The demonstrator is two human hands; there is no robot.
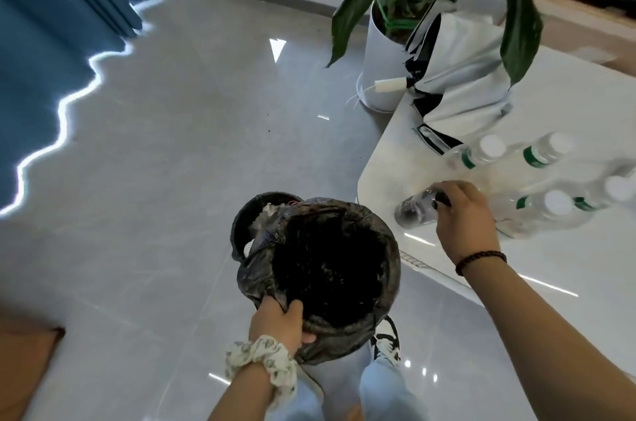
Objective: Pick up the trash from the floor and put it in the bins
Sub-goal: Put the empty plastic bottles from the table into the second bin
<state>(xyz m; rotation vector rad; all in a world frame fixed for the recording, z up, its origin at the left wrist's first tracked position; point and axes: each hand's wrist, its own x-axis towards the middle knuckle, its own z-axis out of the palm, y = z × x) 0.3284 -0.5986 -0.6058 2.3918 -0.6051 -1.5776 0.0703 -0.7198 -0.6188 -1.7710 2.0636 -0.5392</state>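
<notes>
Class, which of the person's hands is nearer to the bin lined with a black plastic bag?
Left. The left hand grips the black-bagged bin's near rim. The right hand is off to its right, holding a clear plastic bottle at the white table.

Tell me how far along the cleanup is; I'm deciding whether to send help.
Partly done, it seems. The second bin on the floor already holds some trash. In hand: the left hand grips the rim of the black-bagged bin, and the right hand holds an empty plastic bottle at the table edge. Left: dropping that bottle in. No other trash shows on the visible floor.
</notes>
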